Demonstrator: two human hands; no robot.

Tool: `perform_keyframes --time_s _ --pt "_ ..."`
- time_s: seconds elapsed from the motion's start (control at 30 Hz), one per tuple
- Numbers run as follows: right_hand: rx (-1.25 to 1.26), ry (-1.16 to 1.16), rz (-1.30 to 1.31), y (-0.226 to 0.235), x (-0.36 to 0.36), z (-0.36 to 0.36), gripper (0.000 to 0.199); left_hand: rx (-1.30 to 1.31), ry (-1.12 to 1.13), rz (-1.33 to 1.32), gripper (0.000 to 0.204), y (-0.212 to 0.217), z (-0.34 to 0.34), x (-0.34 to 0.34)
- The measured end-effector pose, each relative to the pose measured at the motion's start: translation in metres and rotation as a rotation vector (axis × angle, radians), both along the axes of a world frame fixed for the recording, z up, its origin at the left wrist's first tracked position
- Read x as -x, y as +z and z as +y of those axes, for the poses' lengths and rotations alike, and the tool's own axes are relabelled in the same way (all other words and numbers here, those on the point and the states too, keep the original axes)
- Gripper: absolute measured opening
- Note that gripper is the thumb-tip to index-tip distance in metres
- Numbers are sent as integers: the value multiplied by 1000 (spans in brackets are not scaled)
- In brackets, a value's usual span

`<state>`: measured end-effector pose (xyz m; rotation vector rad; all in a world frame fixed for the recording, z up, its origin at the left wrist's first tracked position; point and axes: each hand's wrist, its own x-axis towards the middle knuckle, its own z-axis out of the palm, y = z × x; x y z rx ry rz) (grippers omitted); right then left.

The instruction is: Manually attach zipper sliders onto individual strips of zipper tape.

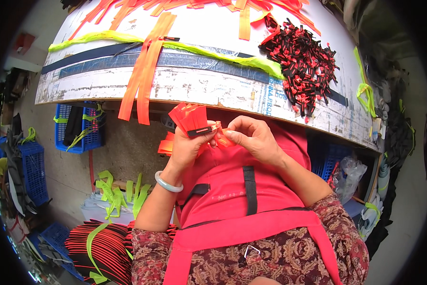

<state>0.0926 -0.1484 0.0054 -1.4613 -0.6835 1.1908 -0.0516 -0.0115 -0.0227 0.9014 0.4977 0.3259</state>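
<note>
My left hand [187, 145] grips a fanned bunch of short orange strips [188, 117] together with a small black clip piece [200, 130], just below the table edge. My right hand [251, 135] pinches the end of one orange strip [223, 138] right beside the clip, fingertips almost touching the left hand. A pale bangle [168, 183] sits on my left wrist. Both hands hover over my lap, above a red apron [232, 190].
A worn white table [199, 88] holds long orange strips [147, 71], a neon yellow band [223, 56] and a heap of black-and-red finished pieces [303, 66]. Blue crates [78, 126] stand on the floor at left. A stack of black-and-orange pieces [106, 249] lies by my left knee.
</note>
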Motion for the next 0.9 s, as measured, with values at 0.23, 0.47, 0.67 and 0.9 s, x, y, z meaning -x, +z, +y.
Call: perform_keyframes --time_s 0.23,0.47,0.67,0.9 --pt "1 -29 -17 4 1 1 15 -32 -57 15 18 -3 1 1" --pt "57 33 16 5 -2 1 16 -41 -96 -2 16 -8 4 5" --pt "9 -18 14 1 2 1 17 -28 -124 11 16 -8 5 5" --pt "10 -50 -11 -2 1 3 17 -23 -83 34 18 -6 2 2"
